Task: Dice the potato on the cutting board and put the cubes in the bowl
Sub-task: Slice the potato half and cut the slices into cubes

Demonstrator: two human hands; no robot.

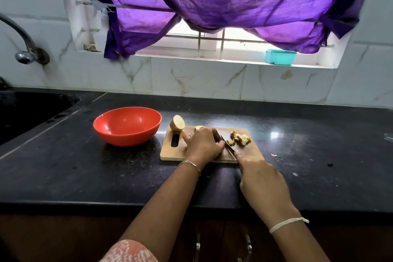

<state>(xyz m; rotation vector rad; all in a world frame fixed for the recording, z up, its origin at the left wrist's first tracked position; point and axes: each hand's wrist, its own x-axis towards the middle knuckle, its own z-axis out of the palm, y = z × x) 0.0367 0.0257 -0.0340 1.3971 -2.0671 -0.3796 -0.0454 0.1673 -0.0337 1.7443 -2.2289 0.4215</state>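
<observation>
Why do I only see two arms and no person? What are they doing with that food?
The camera sits on the person's head and looks down, so you see only their arms, just as they do. There is just this one picture. On the black counter lies a wooden cutting board. The left hand holds down a potato piece, and the right hand grips a knife whose blade is at that piece. Small potato cubes lie on the board's right side, and a potato half stands at its far left corner. The red bowl beside the board looks empty.
</observation>
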